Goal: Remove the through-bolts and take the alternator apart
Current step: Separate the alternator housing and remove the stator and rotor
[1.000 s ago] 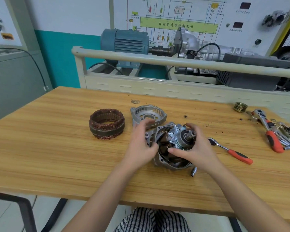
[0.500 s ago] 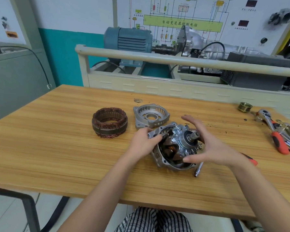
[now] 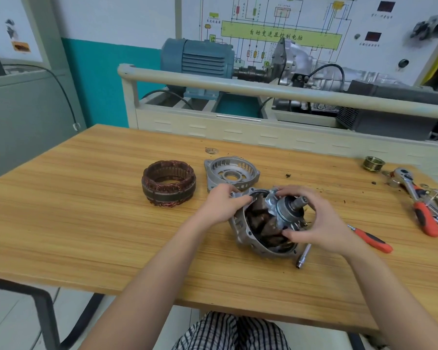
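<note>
Alternator housing (image 3: 245, 232), with the rotor (image 3: 276, 218) seated in it and the shaft pointing up and to your right, lies tilted on the wooden table (image 3: 86, 223) directly before you. Writing: the wall diagram panel (image 3: 281, 34) carries a green band of Chinese characters, 自动变速器控制电脑; smaller labels are too small to read. Room: a blue electric motor (image 3: 200, 61) sits on a cream trainer frame behind the table, against a teal-and-white wall. Your left hand (image 3: 223, 205) grips the housing rim at its left edge; your right hand (image 3: 311, 221) curls around the rotor, thumb below, fingers over the top. Beyond lie the copper-wound stator (image 3: 168, 183) and an empty end cover (image 3: 232, 174). To your right rest a red-handled ratchet (image 3: 371, 238), a brass pulley (image 3: 374, 163) and a socket extension (image 3: 303, 256).
</note>
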Demonstrator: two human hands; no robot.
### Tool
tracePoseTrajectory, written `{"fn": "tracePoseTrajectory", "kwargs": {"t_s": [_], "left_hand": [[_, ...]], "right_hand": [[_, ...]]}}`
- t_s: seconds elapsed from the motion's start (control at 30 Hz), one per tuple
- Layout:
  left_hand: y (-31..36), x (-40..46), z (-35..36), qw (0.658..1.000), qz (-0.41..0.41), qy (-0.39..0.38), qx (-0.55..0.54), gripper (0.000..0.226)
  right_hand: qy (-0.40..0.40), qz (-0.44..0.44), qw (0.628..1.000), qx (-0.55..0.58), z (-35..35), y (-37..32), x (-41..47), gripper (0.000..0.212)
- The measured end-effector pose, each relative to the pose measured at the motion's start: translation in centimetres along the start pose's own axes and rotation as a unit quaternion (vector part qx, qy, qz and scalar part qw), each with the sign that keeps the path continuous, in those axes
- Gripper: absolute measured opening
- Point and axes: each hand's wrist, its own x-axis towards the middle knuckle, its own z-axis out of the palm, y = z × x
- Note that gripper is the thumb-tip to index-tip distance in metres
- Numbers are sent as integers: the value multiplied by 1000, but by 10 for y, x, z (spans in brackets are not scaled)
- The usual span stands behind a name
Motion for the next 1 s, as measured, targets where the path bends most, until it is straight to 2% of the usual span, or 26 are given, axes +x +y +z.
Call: {"fn": "tracePoseTrajectory", "kwargs": {"t_s": [0.1,0.23,0.3,0.43,0.57,0.67,0.77,0.8,0.83,0.9,0.93,1.0], "left_hand": [[0,2,-3,1000,4,-16,-14,47],[-2,4,-4,999,5,-23,-31,37],[-3,5,-5,999,1,-27,-45,31],[-5,7,-8,997,-4,-35,-67,30],[-11,8,-9,996,-7,-30,-88,29],[-14,8,-7,995,-10,-23,-99,30],[-13,9,-7,994,-13,-18,-110,28],[-12,9,-6,993,-16,-16,-113,28],[-11,9,-6,993,-20,-13,-117,28],[-11,8,-5,991,-27,-9,-129,30],[-12,7,-5,990,-27,-6,-136,30],[-16,5,-6,989,-19,-6,-144,26]], "right_hand": [[-78,-58,995,-5,-9,1,1,73],[-90,-48,990,99,-6,8,-1,84],[-46,-36,989,133,-7,13,-2,84],[52,-10,995,85,-11,14,5,72],[116,70,988,77,-11,10,20,60],[230,137,955,127,1,14,20,32],[318,160,898,259,19,4,4,7],[320,158,889,286,26,1,-2,18],[297,152,896,294,32,-3,-8,44],[225,151,933,236,45,-10,-13,98],[197,151,949,193,50,-13,-13,112],[197,151,958,146,55,-12,-10,117]]}}
